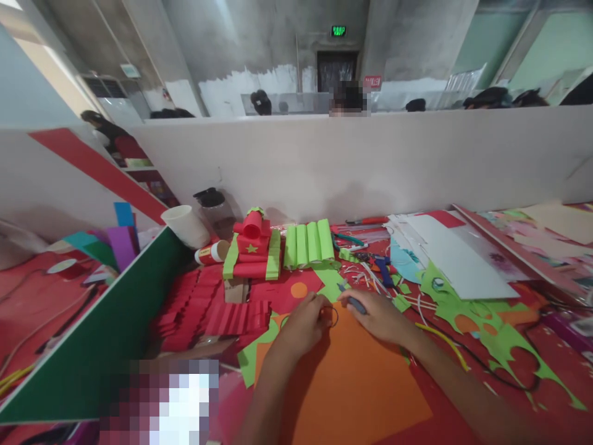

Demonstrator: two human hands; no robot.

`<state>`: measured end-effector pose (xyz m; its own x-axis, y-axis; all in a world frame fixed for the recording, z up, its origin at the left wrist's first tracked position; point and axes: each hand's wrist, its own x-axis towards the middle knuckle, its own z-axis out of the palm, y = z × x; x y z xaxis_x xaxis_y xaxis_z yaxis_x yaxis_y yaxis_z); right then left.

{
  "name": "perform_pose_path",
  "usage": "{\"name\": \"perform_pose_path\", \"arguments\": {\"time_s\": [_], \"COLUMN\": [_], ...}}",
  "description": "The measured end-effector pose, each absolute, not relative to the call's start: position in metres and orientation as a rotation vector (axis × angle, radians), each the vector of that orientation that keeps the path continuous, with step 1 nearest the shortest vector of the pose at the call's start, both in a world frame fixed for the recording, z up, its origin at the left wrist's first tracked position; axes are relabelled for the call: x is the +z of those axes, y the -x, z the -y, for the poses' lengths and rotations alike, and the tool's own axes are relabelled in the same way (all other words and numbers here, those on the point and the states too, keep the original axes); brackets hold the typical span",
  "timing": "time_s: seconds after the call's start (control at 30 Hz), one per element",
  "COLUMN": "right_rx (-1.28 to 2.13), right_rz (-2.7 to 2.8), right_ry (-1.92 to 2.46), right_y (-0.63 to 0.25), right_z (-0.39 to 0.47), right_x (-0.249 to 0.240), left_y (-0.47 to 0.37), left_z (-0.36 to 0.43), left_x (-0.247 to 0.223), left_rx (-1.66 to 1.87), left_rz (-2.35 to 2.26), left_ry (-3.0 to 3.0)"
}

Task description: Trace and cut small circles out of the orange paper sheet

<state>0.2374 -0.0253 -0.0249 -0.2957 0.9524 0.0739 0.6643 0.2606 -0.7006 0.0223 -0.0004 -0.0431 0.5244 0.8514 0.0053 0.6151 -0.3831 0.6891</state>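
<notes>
A large orange paper sheet (361,377) lies under both my hands. My left hand (301,327) rests over its upper left part with the fingers curled together. At those fingertips is a thin dark ring (336,316), partly hidden by them. My right hand (377,315) is closed around a dark grey pen-like tool (356,305) near the sheet's upper edge; its exact kind is unclear. Just beyond the hands lie an orange paper disc (299,289) and a green paper piece (330,281).
A red and green paper model (251,250) stands behind, beside green paper rolls (309,244). Folded red strips (199,303) lie left, near a green board (92,340). Green scraps (491,327), a blue glue gun (383,271) and white sheets (463,253) cover the right. A partition (370,161) stands behind.
</notes>
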Motion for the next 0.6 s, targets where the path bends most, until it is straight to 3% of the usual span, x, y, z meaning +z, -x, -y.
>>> {"name": "perform_pose_path", "arguments": {"time_s": [0.6], "right_rx": [0.325], "right_rz": [2.184], "right_ry": [1.664], "right_y": [-0.236], "right_z": [0.004], "right_x": [-0.048], "left_y": [-0.017], "left_z": [-0.016], "left_x": [-0.064], "left_rx": [0.583], "left_rz": [-1.056], "left_ry": [-1.969]}}
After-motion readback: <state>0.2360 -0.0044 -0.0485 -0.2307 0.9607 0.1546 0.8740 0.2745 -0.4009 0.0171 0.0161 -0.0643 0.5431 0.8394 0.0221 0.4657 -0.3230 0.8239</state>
